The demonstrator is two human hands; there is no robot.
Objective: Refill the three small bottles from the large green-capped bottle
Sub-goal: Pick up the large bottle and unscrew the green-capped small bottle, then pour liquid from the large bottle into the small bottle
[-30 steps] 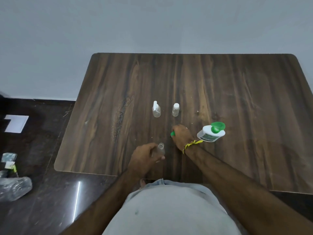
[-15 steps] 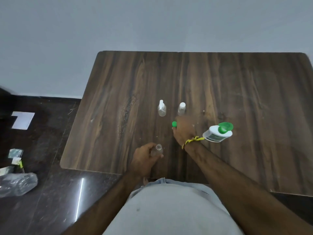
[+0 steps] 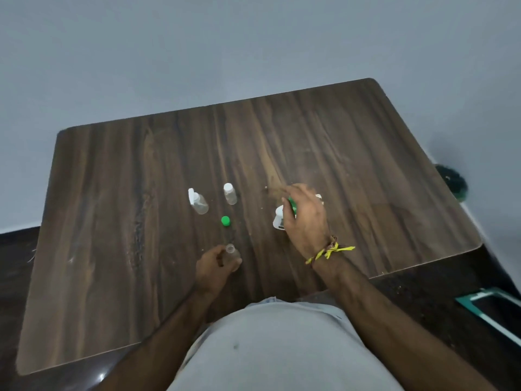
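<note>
My left hand point(image 3: 215, 266) grips a small clear bottle point(image 3: 233, 253) that stands uncapped near the table's front edge. Its small green cap point(image 3: 225, 221) lies loose on the wood just beyond it. Two more small clear bottles stand further back: one with a white flip top point(image 3: 198, 203), one with a white screw cap point(image 3: 230, 193). To the right, my right hand point(image 3: 306, 218) curls over the large white bottle point(image 3: 279, 220) with the green cap point(image 3: 291, 206), thumb along its side. The hand hides most of that bottle.
The dark wooden table point(image 3: 127, 221) ends close to my body. Its right edge drops to a dark floor. A green object point(image 3: 451, 182) lies there by the wall, and a teal-framed object point(image 3: 490, 309) sits at the lower right.
My right hand has left the small green cap on the table and moved right onto the large bottle. The camera swung right. My left hand still holds the open small bottle.
</note>
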